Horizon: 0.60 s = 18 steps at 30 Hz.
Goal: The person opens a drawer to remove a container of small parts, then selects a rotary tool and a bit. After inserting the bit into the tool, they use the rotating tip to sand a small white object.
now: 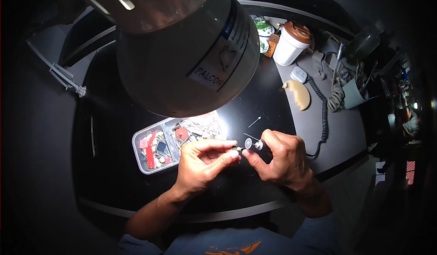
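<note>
Over the dark table, my left hand (202,161) pinches a small brass-coloured piece (235,149) between thumb and fingertips; its full shape is hidden by the fingers. My right hand (284,157) is wrapped round a rotary tool (259,145), whose metal nose points left. A small round disc (248,143) sits at the tool's tip, right beside the brass-coloured piece. My right thumb reaches toward the left fingertips, under the disc. A thin bur (255,121) lies on the tabletop just beyond the hands.
A large lamp (186,59) hangs close above the table. Behind my left hand stands a divided plastic box (136,152) of burs and small polishing bits. On the right are a lidded cup (289,45), a yellowish curved piece (299,95), a coiled cord (324,114) and a tool holder (353,95).
</note>
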Available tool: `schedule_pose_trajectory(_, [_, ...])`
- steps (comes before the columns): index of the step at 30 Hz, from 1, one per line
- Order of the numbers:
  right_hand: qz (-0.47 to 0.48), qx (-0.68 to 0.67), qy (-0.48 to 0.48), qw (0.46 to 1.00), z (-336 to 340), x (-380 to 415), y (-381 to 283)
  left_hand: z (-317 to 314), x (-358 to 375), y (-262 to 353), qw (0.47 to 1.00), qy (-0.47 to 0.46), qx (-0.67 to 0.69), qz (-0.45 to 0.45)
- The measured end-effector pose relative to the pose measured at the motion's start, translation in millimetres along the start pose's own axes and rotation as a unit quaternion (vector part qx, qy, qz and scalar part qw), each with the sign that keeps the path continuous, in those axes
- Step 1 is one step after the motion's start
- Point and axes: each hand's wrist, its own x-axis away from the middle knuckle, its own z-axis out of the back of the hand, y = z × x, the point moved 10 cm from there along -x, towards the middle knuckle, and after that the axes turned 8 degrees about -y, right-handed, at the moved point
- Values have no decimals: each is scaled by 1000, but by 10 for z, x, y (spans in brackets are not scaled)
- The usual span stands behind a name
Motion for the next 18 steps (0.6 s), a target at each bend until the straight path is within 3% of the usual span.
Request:
schedule_pose_trajectory(6, [7, 8, -23, 1000, -1, -9, -44, 16, 2, -95, 997, 22, 60, 37])
schedule_pose_trajectory(18, [-16, 26, -45, 999, -56, 2, -17, 38, 19, -54, 1000, 25, 0, 10])
